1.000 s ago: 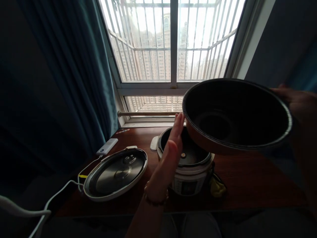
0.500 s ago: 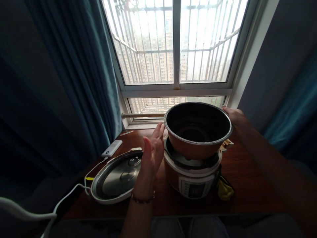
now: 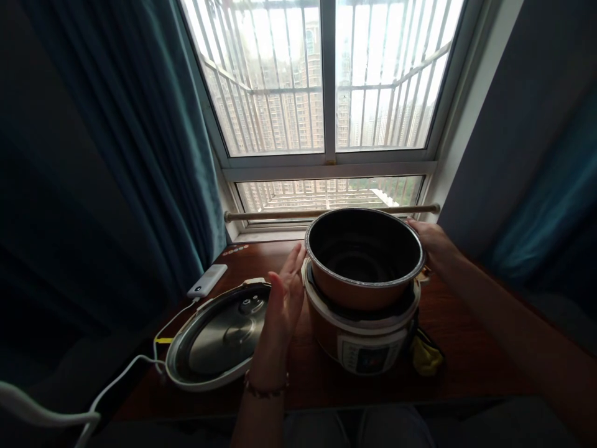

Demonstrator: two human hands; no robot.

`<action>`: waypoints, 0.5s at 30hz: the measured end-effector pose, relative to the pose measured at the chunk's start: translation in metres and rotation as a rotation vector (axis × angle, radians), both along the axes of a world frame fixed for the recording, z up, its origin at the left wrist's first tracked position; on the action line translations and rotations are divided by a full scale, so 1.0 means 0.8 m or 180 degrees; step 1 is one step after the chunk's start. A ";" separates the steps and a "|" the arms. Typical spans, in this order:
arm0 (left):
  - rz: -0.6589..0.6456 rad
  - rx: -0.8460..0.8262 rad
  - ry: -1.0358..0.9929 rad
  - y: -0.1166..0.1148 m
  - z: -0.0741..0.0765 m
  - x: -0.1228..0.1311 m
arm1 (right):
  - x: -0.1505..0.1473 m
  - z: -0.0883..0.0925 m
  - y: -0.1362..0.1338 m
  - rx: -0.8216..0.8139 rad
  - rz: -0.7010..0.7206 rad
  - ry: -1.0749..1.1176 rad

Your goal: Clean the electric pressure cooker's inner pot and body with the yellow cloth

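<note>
A round inner pot [image 3: 364,295], dark inside and copper-brown outside, is held between both hands, partly inside the mouth of the cooker [image 3: 324,333]. My left hand [image 3: 285,298] presses its fingers against the pot's left rim, thumb raised. At the right rim, my right hand [image 3: 431,239] grips the pot, its fingertips partly hidden behind it. The cooker's lid [image 3: 224,345] lies with its metal inner side up on the table, left of my left wrist.
On the reddish wooden table [image 3: 298,398] are a white power bank [image 3: 208,281] with a white cable [image 3: 116,376] at the left and a yellow item [image 3: 425,354] right of the cooker. Behind stands a window with a rail [image 3: 270,216]; a blue curtain [image 3: 186,155] hangs left.
The pot has come down closer to the cooker and slightly left, with both hands still at its rim. The view has shifted a little.
</note>
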State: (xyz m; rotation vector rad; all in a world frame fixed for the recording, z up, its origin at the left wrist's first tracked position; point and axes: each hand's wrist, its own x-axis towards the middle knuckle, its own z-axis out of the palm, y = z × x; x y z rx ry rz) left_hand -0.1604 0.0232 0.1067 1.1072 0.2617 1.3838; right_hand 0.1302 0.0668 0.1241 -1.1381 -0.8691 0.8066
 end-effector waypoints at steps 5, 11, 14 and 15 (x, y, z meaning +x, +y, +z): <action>0.0088 0.0009 0.0147 0.000 -0.012 0.000 | -0.002 -0.007 0.000 -0.0260 0.0060 0.0092; 0.0054 -0.0128 0.0265 -0.006 -0.018 0.002 | 0.005 -0.020 0.003 -0.0451 0.0118 0.0091; 0.0054 -0.0218 0.0273 -0.011 -0.021 0.004 | 0.008 -0.023 0.004 -0.0678 0.0145 0.0064; 0.0048 -0.0228 0.0272 -0.012 -0.023 0.005 | 0.008 -0.023 0.004 -0.0772 0.0148 0.0084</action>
